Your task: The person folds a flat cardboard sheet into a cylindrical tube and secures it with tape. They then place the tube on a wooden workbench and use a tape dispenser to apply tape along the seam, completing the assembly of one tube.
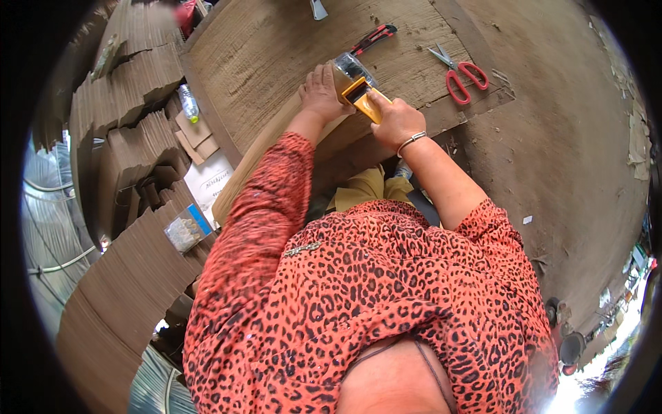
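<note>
Yellow-and-black plastic tape dispenser gripped by right hand; at nine o'clock, left hand laid on tan cardboard, grasp indiscernible.

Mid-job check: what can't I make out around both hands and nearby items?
In the head view:
- Left hand: palm side and whatever lies beneath, hidden by its own back.
- Yellow plastic handheld tool: part of its handle, covered by the right hand.
- Silver-grey flat object: far end, cut off by the top edge.
- Small clear plastic packet with a blue strip: contents, too small to identify.
</note>
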A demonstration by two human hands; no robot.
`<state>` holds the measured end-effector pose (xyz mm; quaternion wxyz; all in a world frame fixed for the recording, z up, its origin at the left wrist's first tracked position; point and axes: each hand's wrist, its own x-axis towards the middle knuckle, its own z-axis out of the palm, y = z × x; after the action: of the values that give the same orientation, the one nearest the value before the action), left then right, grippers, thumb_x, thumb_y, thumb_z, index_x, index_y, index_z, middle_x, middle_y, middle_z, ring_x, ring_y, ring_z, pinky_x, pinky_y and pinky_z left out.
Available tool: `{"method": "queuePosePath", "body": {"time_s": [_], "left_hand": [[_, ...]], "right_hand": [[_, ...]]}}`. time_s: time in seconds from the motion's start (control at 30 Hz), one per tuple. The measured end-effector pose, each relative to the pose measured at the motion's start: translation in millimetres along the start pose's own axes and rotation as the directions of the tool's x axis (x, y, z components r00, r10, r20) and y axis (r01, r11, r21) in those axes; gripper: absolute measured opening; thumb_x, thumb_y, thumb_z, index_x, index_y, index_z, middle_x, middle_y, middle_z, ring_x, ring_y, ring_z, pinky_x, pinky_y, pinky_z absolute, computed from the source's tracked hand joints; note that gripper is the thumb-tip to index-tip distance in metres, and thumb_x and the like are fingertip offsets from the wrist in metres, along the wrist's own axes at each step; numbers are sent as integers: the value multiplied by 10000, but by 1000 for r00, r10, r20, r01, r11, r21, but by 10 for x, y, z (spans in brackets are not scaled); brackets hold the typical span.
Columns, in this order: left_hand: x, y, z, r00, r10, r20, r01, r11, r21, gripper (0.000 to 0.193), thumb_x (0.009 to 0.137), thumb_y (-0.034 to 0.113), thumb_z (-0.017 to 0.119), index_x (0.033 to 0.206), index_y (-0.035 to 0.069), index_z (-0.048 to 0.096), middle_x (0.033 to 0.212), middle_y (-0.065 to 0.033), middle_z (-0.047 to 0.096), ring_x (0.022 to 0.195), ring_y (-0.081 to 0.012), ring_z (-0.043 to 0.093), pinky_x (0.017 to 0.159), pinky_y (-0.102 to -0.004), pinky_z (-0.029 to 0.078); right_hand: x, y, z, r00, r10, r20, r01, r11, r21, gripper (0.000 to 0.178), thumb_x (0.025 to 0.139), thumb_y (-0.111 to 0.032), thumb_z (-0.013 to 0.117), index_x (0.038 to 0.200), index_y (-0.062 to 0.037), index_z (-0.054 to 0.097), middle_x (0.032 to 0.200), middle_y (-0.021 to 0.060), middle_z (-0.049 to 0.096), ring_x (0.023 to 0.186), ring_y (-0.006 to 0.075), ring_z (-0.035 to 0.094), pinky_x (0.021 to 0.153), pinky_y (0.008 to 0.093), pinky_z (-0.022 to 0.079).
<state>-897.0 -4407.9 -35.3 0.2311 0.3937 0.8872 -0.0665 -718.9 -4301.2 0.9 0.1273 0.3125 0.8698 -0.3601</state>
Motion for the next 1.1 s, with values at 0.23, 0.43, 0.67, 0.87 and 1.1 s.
{"method": "queuePosePath", "body": {"time_s": [0.23, 0.43, 0.67, 0.87, 1.1], "left_hand": [[93, -325, 298, 988, -92, -126, 88, 996, -31, 1186, 598, 571, 802, 1510, 186, 150, 1501, -131, 260, 1404, -330, 231, 1104, -557, 230], [-19, -229, 125, 990, -106, -90, 99, 992, -84, 1210, 568, 478, 859, 1511, 214, 149, 1518, -103, 244, 1424, -313, 203, 1120, -546, 228], [182, -458, 83, 1000, 15, -13, -16, 991, -129, 1251, 522, 458, 892, 1504, 150, 180, 1476, -162, 332, 1382, -370, 292, 1137, -431, 290], [589, -614, -92, 959, 254, 127, -208, 932, -298, 1229, 549, 465, 879, 1509, 90, 210, 1482, -178, 365, 1376, -330, 347, 1114, -394, 330], [998, -600, -886, 835, 361, 416, 107, 634, -766, 1143, 598, 342, 865, 1509, 45, 241, 1508, -169, 351, 1383, -277, 352, 1141, -345, 270]], "right_hand": [[-366, -308, -96, 989, -74, -130, 88, 991, 102, 625, 750, -332, 694, 1348, -310, 516, 923, 154, 639, 835, 341, 670, 740, 443, 551], [-1063, 24, -25, 968, -105, -227, 134, 984, 114, 665, 688, -277, 731, 1328, -306, 550, 834, 116, 581, 684, 305, 631, 617, 412, 539], [-1013, 398, 266, 979, -93, -182, 97, 995, 13, 689, 684, -258, 736, 1337, -348, 536, 815, 97, 545, 660, 285, 621, 578, 404, 533], [-609, 492, 208, 988, -71, -139, 65, 997, -48, 697, 706, -251, 749, 1343, -391, 501, 851, 106, 571, 712, 308, 645, 608, 419, 540], [-171, 158, -137, 957, -92, -276, 92, 996, -12, 723, 696, -248, 765, 1352, -384, 496, 864, 118, 577, 724, 318, 649, 628, 430, 542]]}}
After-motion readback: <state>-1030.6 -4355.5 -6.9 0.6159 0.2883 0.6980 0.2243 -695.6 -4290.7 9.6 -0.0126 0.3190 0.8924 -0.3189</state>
